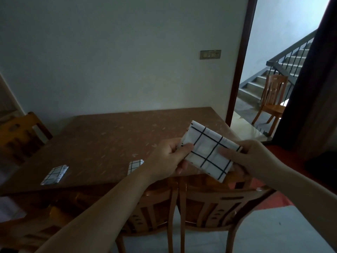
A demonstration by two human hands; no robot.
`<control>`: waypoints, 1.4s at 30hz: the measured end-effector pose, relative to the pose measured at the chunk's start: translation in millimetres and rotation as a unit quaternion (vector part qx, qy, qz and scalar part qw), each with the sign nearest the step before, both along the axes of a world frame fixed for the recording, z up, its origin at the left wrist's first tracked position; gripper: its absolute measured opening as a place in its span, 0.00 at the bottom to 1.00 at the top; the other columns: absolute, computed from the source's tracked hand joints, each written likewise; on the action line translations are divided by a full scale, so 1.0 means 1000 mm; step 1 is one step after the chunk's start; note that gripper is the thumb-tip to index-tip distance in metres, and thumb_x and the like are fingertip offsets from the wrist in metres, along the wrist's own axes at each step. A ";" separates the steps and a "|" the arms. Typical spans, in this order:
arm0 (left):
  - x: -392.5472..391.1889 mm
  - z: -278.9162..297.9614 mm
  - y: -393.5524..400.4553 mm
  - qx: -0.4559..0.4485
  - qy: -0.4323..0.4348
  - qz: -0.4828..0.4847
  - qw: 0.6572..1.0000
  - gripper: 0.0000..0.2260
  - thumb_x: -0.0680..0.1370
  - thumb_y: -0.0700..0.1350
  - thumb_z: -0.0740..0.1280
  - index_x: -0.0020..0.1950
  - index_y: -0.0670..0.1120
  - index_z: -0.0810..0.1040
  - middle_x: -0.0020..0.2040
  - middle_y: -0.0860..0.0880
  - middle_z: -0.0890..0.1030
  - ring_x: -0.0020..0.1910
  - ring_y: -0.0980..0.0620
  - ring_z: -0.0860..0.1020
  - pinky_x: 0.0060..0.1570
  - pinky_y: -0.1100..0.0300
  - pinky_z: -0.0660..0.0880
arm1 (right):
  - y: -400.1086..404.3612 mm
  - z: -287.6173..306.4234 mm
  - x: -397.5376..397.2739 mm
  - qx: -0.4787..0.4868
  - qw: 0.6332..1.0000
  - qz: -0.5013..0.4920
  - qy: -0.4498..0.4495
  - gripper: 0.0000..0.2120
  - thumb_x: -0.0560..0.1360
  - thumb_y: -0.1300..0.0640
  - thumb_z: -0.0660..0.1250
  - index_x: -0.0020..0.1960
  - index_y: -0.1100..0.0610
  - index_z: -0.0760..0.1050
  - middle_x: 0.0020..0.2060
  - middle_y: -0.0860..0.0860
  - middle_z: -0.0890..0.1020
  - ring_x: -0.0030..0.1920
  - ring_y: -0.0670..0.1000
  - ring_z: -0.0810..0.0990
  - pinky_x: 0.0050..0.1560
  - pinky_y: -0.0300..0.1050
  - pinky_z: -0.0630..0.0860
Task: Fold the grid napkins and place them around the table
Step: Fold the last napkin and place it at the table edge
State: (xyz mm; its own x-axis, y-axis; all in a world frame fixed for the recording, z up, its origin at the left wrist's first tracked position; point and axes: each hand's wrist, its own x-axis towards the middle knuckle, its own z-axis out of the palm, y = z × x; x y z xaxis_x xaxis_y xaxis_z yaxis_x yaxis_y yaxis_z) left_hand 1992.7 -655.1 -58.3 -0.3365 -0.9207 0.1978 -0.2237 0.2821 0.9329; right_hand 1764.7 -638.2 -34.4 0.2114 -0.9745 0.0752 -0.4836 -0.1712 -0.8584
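Note:
A folded white napkin with a black grid is held in the air above the near right corner of the brown table. My left hand pinches its left end, thumb on top. My right hand pinches its right end the same way. Two more folded grid napkins lie flat along the table's near edge: one at the near left, the other near the middle, partly hidden behind my left wrist.
Two wooden chairs are pushed in at the table's near side below my hands. Another chair stands at the left end. A doorway at the right leads to a staircase and a fourth chair. A dark curtain hangs at the far right.

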 end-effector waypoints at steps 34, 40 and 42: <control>0.305 0.006 0.106 0.019 0.079 0.291 0.953 0.06 0.79 0.49 0.68 0.47 0.48 0.83 0.38 0.56 0.82 0.39 0.58 0.80 0.39 0.66 0.76 | 0.044 -0.004 0.330 0.102 0.977 0.136 -0.131 0.06 0.74 0.56 0.69 0.47 0.59 0.81 0.38 0.55 0.87 0.40 0.54 0.86 0.44 0.48 0.81; 0.406 0.000 0.137 0.103 0.013 0.255 0.961 0.07 0.77 0.53 0.70 0.44 0.51 0.80 0.38 0.54 0.84 0.39 0.53 0.83 0.40 0.59 0.75 | 0.056 -0.001 0.428 0.023 0.987 0.127 -0.092 0.10 0.78 0.58 0.66 0.38 0.57 0.81 0.27 0.49 0.81 0.29 0.48 0.79 0.35 0.42 0.76; 0.430 -0.008 0.143 0.101 -0.014 0.248 0.963 0.08 0.77 0.52 0.70 0.42 0.50 0.77 0.34 0.55 0.82 0.35 0.54 0.82 0.37 0.61 0.73 | 0.057 -0.005 0.460 0.000 0.989 0.125 -0.075 0.09 0.79 0.56 0.64 0.42 0.55 0.80 0.28 0.47 0.80 0.28 0.45 0.77 0.33 0.42 0.73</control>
State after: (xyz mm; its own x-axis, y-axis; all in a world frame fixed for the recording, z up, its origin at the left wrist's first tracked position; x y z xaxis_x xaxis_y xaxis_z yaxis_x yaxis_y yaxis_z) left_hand 2422.6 -512.1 -66.0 0.1520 -0.9884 -0.0040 -0.3098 -0.0515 0.9494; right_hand 2224.5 -581.1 -38.9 0.4326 -0.8930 0.1244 -0.2931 -0.2698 -0.9172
